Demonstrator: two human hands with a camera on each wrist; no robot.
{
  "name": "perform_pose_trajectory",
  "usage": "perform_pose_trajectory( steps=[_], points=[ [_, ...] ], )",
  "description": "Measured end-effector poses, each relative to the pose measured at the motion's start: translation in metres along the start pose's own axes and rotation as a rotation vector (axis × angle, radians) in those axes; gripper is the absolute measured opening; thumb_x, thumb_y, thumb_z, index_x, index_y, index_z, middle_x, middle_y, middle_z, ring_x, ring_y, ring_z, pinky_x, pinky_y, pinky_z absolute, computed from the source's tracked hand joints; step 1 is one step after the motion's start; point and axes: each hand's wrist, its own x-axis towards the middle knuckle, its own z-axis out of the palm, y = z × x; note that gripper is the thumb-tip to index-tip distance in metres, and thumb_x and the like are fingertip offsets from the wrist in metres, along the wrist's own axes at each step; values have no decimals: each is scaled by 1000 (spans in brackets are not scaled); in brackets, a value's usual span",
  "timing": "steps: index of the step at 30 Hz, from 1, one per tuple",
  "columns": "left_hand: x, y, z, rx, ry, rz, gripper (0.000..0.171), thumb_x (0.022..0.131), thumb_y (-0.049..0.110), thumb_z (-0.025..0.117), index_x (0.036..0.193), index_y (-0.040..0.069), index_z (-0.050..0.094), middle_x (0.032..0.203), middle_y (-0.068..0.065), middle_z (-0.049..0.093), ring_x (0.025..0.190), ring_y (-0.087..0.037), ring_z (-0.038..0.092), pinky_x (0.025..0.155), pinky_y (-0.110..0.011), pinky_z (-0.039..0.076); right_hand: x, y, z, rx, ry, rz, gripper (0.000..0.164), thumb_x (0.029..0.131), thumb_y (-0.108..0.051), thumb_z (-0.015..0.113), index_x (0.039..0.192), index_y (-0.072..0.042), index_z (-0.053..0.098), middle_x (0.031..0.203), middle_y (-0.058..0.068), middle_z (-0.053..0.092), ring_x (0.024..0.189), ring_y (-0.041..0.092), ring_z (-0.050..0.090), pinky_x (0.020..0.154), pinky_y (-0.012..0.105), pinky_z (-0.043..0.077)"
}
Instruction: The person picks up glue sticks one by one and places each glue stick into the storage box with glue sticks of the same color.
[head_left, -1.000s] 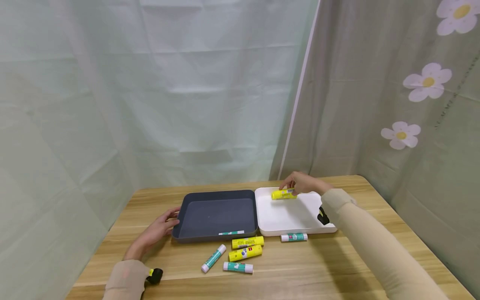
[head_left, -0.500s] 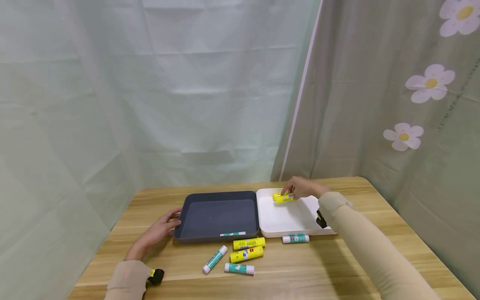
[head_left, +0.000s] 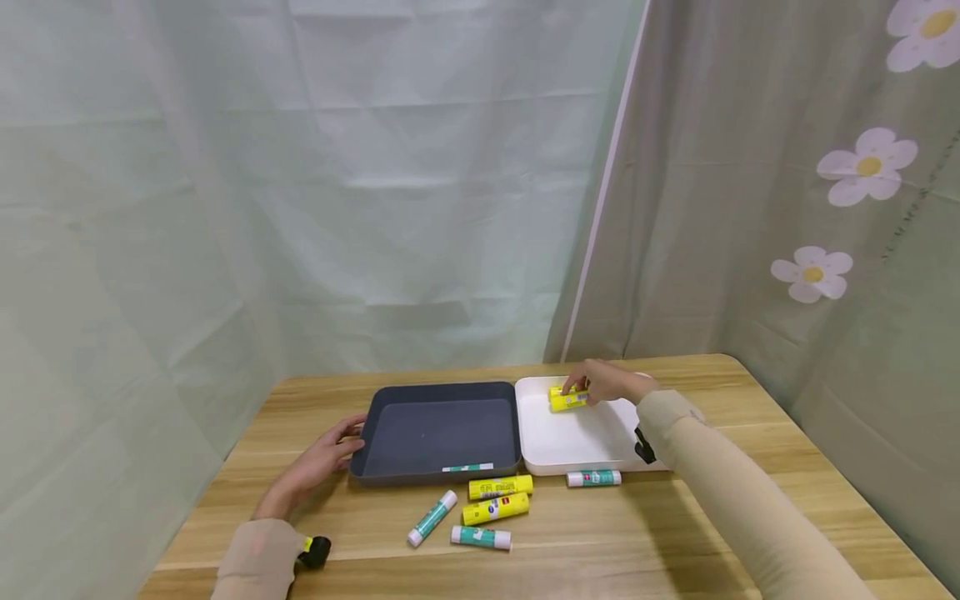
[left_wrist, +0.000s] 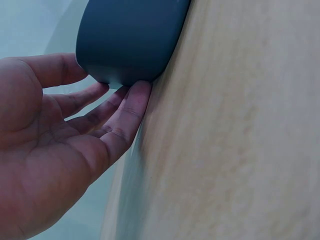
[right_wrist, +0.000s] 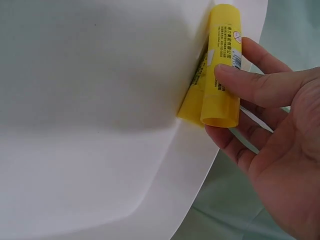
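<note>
My right hand point(head_left: 604, 382) pinches a yellow glue stick point(right_wrist: 225, 55) between thumb and fingers, over the far left corner of the white tray point(head_left: 581, 437). A second yellow glue stick point(right_wrist: 191, 106) lies in that corner, partly hidden behind the held one. My left hand point(head_left: 321, 458) rests at the left side of the dark grey tray point(head_left: 442, 425). In the left wrist view, its fairly straight fingertips point(left_wrist: 139, 90) touch the tray's outer wall. One teal-and-white glue stick point(head_left: 467, 468) shows inside the dark tray by its near wall, mostly hidden by that wall.
In front of the trays lie two yellow glue sticks point(head_left: 496, 508), side by side. Teal-and-white glue sticks lie on the wooden table point(head_left: 360, 554): one slanted point(head_left: 432, 518), one near the front point(head_left: 481, 537), one before the white tray point(head_left: 594, 478). A curtain point(head_left: 420, 208) hangs behind.
My right hand has moved slightly nearer with its yellow glue stick, and the second yellow one has come into sight behind it. My left hand stays at the dark tray. The view has shifted slightly.
</note>
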Motion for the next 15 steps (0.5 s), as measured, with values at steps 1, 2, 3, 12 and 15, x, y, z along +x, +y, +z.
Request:
perform_pose_trajectory(
  steps=[1,2,3,12,15],
  points=[
    [0,1,0,1,1,0,59,111,9,46,161,-7,20,157,-39,26,139,-51,42,104,-49,48,-1,0,0,-5,3,-2,46,81,21,74,116,-7,79,100,7,67,91,22,54,85,35,48],
    [0,1,0,4,1,2,59,111,10,46,161,-7,20,157,-39,26,139,-51,41,104,-50,48,-1,0,1,-6,5,1,45,81,20,74,117,-7,79,99,7,67,91,22,54,86,36,48],
    [0,1,0,5,2,3,59,111,10,46,161,-7,20,157,-39,26,139,-51,41,104,-50,48,-1,1,1,-6,8,7,45,82,20,75,117,-8,79,99,6,66,91,21,54,86,36,48],
    [-1,0,-2,6,2,-2,59,111,10,46,161,-6,20,157,-38,26,139,-51,41,105,-50,48,0,4,4,-9,33,3,45,81,21,74,116,-7,79,92,8,61,87,20,51,82,34,44],
    [-1,0,-3,17,-2,0,59,111,11,46,161,-6,20,157,-38,26,140,-51,40,104,-50,47,0,4,3,-20,38,-1,46,81,22,74,116,-7,79,93,9,62,87,20,51,82,35,45]
  ],
)
